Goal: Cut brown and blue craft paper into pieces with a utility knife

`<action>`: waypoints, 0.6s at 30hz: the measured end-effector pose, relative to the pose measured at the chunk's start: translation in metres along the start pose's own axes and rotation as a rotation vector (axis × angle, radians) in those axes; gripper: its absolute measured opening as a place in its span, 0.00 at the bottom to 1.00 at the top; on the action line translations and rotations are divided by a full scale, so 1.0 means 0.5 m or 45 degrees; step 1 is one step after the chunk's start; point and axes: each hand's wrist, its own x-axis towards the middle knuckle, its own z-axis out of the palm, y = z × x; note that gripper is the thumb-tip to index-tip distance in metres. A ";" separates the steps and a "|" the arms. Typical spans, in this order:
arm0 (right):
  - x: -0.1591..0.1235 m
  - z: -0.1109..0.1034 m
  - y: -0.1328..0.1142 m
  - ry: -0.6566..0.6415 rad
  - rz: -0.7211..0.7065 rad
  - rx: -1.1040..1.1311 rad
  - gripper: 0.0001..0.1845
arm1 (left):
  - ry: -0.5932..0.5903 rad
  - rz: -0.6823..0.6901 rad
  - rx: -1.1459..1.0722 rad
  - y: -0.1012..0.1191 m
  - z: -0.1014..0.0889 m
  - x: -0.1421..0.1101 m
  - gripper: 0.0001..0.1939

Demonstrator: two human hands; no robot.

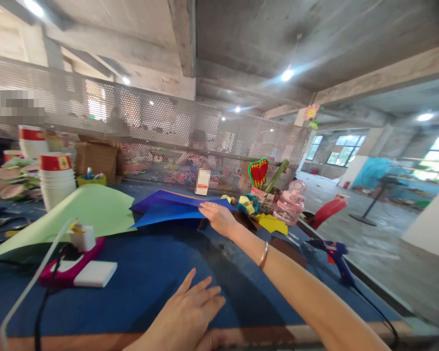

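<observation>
My right hand (219,219) reaches forward over the table, with a ring on one finger and a bangle at the wrist. Its fingers are closed on the right part of a blue sheet (171,213), which looks like paper or thin foam; the thumb is hidden. This sheet lies with darker blue sheets, their edges raised off the table. Nearer to me, my left hand (195,304) hovers low over the dark blue tabletop (146,273), fingers spread and holding nothing. A pale green sheet (102,209) curves up to the left of the blue ones.
A magenta power strip (62,273) with a white plug and cables lies left. Paper cups (56,180) stand behind it. Along the right are a pink jar (289,202), yellow scraps (272,223) and a blue glue gun (336,258). A perforated metal screen (161,131) closes the back.
</observation>
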 end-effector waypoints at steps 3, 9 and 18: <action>-0.012 0.015 -0.011 -0.103 -0.009 -0.014 0.19 | 0.018 0.005 0.036 -0.004 0.001 -0.007 0.24; -0.039 0.023 -0.011 -0.302 0.041 -0.086 0.23 | 0.090 0.027 0.109 -0.003 0.010 -0.007 0.24; -0.094 -0.066 -0.082 -0.318 0.039 -0.130 0.33 | 0.305 0.210 0.278 -0.019 0.036 -0.024 0.19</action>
